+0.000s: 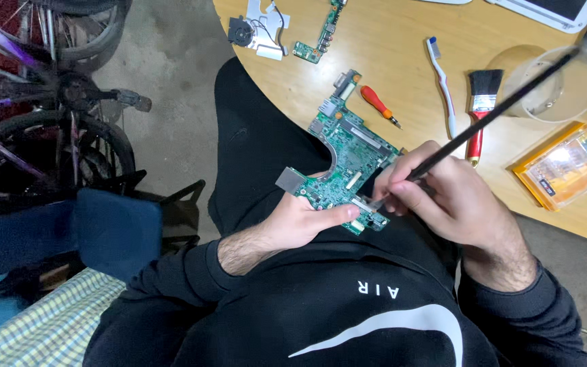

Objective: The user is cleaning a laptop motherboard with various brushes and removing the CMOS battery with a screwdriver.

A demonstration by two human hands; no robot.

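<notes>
My left hand (293, 221) holds a green circuit board (348, 153) from below, thumb pressed on its near edge, over my lap at the table's edge. My right hand (443, 197) grips a long thin black brush (504, 102) like a pen. Its tip touches the board's near corner beside my left thumb. The handle slants up to the right over the table.
On the wooden table (402, 41) lie a small orange screwdriver (378, 104), a toothbrush (443, 85), a red-handled paintbrush (482, 109), a clear plastic cup (555, 85), an orange bit case (565, 163), a small green board (321, 34) and a fan (242, 30). Bicycles (49, 102) stand at left.
</notes>
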